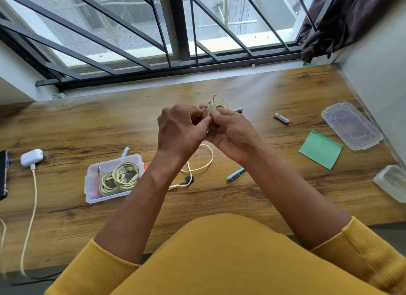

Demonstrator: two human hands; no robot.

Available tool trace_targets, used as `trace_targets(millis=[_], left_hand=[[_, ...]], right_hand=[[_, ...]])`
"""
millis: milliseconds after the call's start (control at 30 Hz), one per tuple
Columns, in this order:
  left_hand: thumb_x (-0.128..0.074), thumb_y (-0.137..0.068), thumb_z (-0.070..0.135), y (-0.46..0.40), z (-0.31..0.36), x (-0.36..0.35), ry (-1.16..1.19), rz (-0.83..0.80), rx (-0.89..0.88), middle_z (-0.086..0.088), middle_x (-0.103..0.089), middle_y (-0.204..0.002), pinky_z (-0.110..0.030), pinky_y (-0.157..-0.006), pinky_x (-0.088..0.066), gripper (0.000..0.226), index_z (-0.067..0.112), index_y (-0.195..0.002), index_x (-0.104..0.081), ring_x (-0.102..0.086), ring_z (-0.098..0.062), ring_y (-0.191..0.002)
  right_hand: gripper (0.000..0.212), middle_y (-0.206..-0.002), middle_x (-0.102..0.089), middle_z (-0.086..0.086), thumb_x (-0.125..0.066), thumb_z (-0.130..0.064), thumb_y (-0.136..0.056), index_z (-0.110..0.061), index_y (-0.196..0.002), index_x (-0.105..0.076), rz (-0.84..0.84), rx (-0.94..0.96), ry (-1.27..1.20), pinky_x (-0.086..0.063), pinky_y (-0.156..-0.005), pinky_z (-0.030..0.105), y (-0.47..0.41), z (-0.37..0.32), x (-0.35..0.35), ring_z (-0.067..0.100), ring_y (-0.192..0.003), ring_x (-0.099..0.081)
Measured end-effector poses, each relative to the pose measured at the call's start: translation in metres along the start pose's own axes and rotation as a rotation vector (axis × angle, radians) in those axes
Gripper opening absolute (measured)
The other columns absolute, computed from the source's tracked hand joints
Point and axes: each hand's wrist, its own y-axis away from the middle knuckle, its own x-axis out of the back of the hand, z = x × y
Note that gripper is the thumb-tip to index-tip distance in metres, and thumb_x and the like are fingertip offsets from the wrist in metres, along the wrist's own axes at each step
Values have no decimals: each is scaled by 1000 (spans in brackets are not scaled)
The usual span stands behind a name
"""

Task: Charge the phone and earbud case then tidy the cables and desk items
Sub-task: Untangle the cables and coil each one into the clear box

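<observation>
Above the middle of the wooden desk [252,198], my left hand [180,127] and my right hand [232,132] both grip a cream cable coil [214,110]. Its loose end hangs down and trails over the desk as a cable tail [208,163]. The white earbud case [31,156] sits at the far left with a charging cable [33,198] plugged into it. The dark phone [3,176] lies at the left edge, mostly cut off. A clear plastic box [92,196] left of my arms holds coiled cables [118,178].
A box lid [351,125] lies at the right with a green sticky note [320,149] beside it. Another clear container [391,182] sits at the right edge. Batteries [281,118] lie on the desk, one [125,151] behind the box. A blue pen [235,174] and a dark key [187,180] lie near my arms.
</observation>
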Motion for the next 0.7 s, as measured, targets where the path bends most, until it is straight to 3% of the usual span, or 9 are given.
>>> trace_targets(millis=[167,300,500,600,700], left_hand=[[-80,-93,32,2,-5,-6,22,12,26,6,-81,-84,-36,-71,-64,10,24,-92,-86,-77,-5,-78],[-80,-93,34,4,-7,-7,50,37,32,8,-81,-84,-35,-72,-65,10,25,-94,-87,-77,-2,-78],[-81,-92,33,6,-8,-9,50,92,68,10,-81,-81,-33,-68,-65,10,26,-92,-87,-75,1,-73],[-82,-92,33,5,-9,-6,50,105,76,9,-80,-79,-29,-63,-64,11,23,-93,-86,-74,1,-69],[-83,-92,33,4,-12,-4,38,81,82,9,-78,-76,-34,-64,-64,13,21,-91,-85,-74,-2,-67]], right_hand=[[24,-101,-75,14,-49,-4,-109,6,-118,-69,78,23,127,-65,-77,39,1,-2,-1,20,-90,-75],[25,-113,-72,31,-54,-3,-108,14,-117,-68,175,57,244,-66,-77,44,-2,-1,-3,30,-96,-73],[16,-99,-75,28,-67,-2,-100,13,-98,-71,262,171,370,-67,-70,46,-1,0,-5,34,-87,-78],[11,-90,-79,17,-78,-10,-94,1,-96,-77,322,245,540,-67,-71,49,2,-2,-3,27,-84,-80],[8,-84,-79,3,-81,-21,-91,-14,-92,-78,404,357,771,-66,-74,51,0,0,1,18,-80,-78]])
